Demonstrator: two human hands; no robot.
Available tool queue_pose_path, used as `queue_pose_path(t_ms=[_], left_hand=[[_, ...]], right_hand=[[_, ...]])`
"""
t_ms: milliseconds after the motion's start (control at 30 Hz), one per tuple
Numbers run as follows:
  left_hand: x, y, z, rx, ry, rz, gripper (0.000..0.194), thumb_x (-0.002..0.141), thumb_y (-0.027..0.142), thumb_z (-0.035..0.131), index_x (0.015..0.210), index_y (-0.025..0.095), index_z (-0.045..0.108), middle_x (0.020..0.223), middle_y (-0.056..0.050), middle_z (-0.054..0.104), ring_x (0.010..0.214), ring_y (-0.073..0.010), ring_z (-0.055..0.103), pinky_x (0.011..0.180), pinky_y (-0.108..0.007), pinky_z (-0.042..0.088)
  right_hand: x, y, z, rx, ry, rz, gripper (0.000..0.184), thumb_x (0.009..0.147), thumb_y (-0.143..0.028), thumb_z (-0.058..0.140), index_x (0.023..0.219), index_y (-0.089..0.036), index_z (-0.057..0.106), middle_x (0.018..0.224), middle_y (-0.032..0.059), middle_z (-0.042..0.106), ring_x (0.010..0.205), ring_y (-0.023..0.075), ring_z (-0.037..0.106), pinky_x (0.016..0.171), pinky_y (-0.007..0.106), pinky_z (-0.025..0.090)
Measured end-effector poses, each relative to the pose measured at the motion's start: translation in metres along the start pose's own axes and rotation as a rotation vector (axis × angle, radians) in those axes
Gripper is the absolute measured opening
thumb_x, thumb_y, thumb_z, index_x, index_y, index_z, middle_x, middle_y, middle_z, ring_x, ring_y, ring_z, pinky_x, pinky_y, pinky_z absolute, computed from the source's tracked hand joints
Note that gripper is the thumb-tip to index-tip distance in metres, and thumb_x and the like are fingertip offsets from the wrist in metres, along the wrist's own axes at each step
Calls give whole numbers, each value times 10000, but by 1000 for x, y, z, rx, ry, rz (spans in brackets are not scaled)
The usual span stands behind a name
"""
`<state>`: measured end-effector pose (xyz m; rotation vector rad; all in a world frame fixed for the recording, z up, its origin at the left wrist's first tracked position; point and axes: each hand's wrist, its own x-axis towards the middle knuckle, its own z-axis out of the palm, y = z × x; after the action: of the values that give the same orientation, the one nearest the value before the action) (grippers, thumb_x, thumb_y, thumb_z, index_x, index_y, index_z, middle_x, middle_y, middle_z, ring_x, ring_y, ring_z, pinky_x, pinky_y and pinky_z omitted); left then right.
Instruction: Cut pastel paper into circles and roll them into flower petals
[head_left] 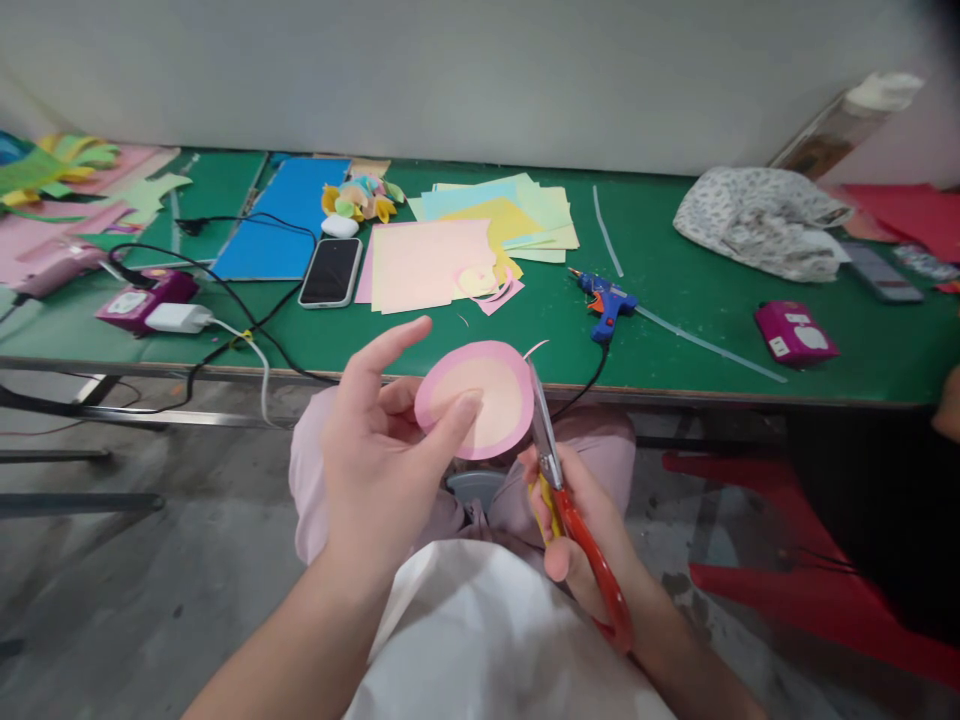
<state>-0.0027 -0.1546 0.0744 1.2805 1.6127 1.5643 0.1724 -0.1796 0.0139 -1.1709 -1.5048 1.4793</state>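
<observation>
Between the thumb and fingers of my left hand (390, 430) is a round paper piece (506, 385), a cream disc lying on a slightly larger pink one. My right hand (581, 510) grips a pair of scissors (581, 545) with red and yellow handles. Their blades are at the right edge of the pink paper, and a thin pink strip (536, 348) curls up by the tips. Both hands are above my lap, just in front of the green table (420, 345). On the table beyond them, curled paper offcuts (480, 283) lie by a stack of coloured sheets (427, 262).
A blue glue gun (611, 305) with a clear glue stick lies right of the sheets. A phone (330, 272), a blue folder (281, 220) and purple power adapter (146, 298) with cables are at left. A patterned cloth (757, 222) and another purple box (795, 333) sit at right, near another person.
</observation>
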Motion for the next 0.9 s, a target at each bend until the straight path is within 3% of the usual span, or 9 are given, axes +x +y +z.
queue_pose_path(t_ms=[233, 367, 600, 900], left_hand=[[3, 3, -2, 5, -23, -27, 570, 731, 197, 789, 1244, 360, 603, 614, 81, 608, 516, -90, 575, 493, -181, 524], [4, 2, -3, -3, -38, -32, 569, 734, 194, 782, 1250, 348, 600, 620, 72, 618, 504, -98, 574, 468, -192, 515], [8, 3, -5, -56, -47, -69, 596, 693, 175, 810, 1237, 332, 621, 630, 55, 634, 499, -99, 581, 455, -189, 522], [14, 4, -9, -85, -79, -116, 588, 664, 179, 829, 1203, 325, 648, 586, 64, 622, 479, -85, 558, 443, -166, 507]], right_hand=[[-2, 0, 0, 59, 6, -8, 861, 549, -868, 571, 1166, -268, 572, 883, 6, 510, 629, 122, 414, 522, 234, 352], [-2, 0, -3, 2, -13, -47, 857, 589, -872, 546, 1181, -252, 562, 817, -4, 490, 622, 136, 427, 543, 254, 391], [-1, 5, -6, -61, 0, -99, 839, 604, -879, 541, 1168, -259, 573, 938, 49, 554, 737, 198, 540, 719, 352, 497], [1, 3, -12, -117, 0, -126, 820, 583, -890, 543, 1097, -252, 588, 894, 44, 598, 780, 221, 604, 735, 334, 514]])
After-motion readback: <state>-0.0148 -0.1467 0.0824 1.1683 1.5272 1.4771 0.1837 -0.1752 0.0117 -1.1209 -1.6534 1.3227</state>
